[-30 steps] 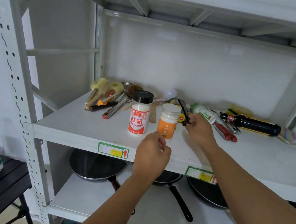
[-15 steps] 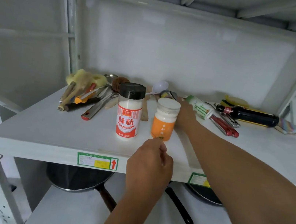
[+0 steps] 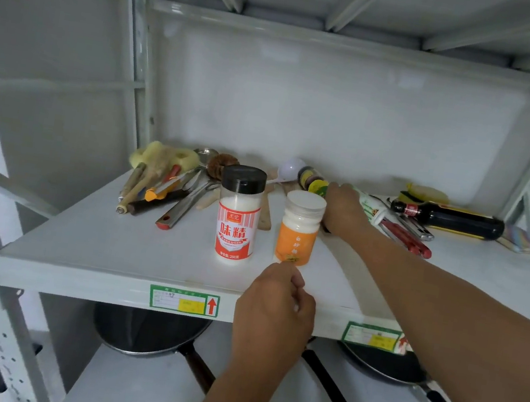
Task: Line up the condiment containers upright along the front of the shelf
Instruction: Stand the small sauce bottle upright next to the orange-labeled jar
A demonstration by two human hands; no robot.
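Note:
Two containers stand upright near the front of the white shelf [image 3: 105, 246]: a red-labelled shaker [image 3: 237, 221] with a black lid, and to its right an orange-labelled jar [image 3: 297, 236] with a white lid. Behind them a small dark jar [image 3: 311, 179] with a yellow-green lid lies on its side. A white bottle [image 3: 374, 210] with a green label and a dark sauce bottle [image 3: 450, 220] also lie flat. My right hand [image 3: 344, 211] reaches to the back, palm down, between the small jar and the white bottle; its fingers are hidden. My left hand [image 3: 276, 302] hovers loosely curled at the shelf's front edge, holding nothing.
Kitchen utensils [image 3: 169, 186] and a yellow sponge brush [image 3: 163, 156] are piled at the back left. Red-handled tools [image 3: 406, 237] lie right of my right hand. Frying pans [image 3: 148, 331] sit on the lower shelf. An upper shelf hangs overhead.
The view has moved closer to the shelf. My right hand has shifted left from the white bottle toward the small lying jar. My left hand stays by the front edge.

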